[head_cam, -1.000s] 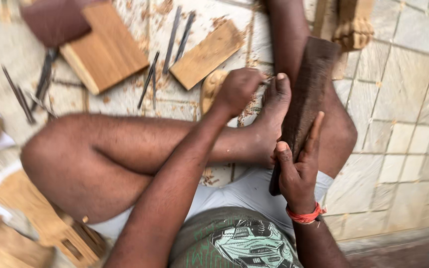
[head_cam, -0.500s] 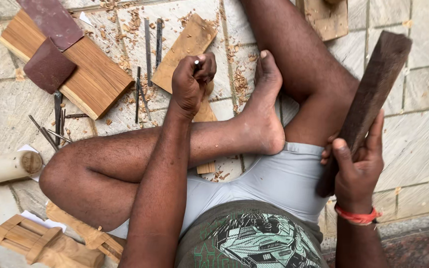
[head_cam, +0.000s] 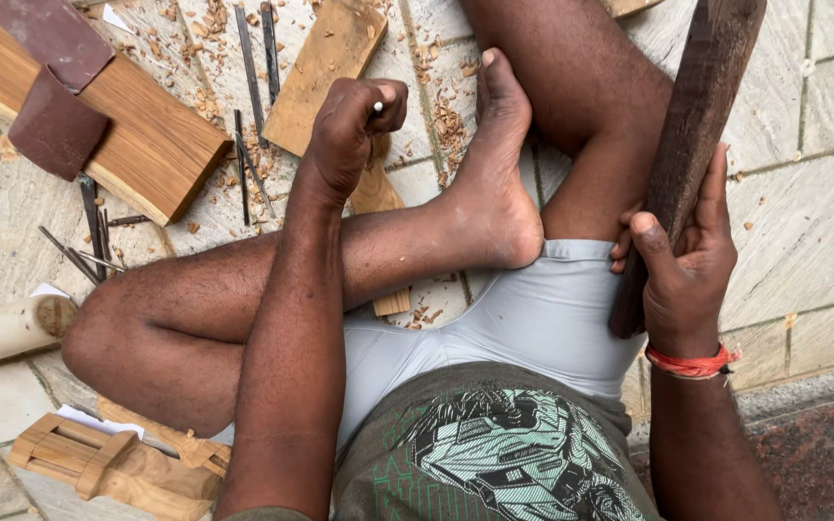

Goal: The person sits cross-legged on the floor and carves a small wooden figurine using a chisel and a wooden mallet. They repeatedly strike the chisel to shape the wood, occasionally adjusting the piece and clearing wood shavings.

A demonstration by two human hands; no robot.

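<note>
I sit cross-legged on a tiled floor. My left hand (head_cam: 351,127) is closed around a thin metal chisel (head_cam: 376,108), whose top end shows between the fingers; the hand hovers over a light wooden workpiece (head_cam: 376,193) lying under my leg. My right hand (head_cam: 682,265) grips a long dark wooden mallet (head_cam: 697,125), held upright and tilted beside my right knee. The chisel's tip is hidden by the fist.
A thick plank (head_cam: 137,145) with two dark sandpaper pieces (head_cam: 55,130) lies at top left. A flat board (head_cam: 325,72), several chisels (head_cam: 253,58) and wood shavings (head_cam: 451,121) lie on the tiles. A carved wooden piece (head_cam: 113,463) and a log (head_cam: 7,328) sit at left.
The view has drifted down and left. My left hand has risen from the workpiece with the chisel. The mallet has swung from near the foot out to the right, held upright.
</note>
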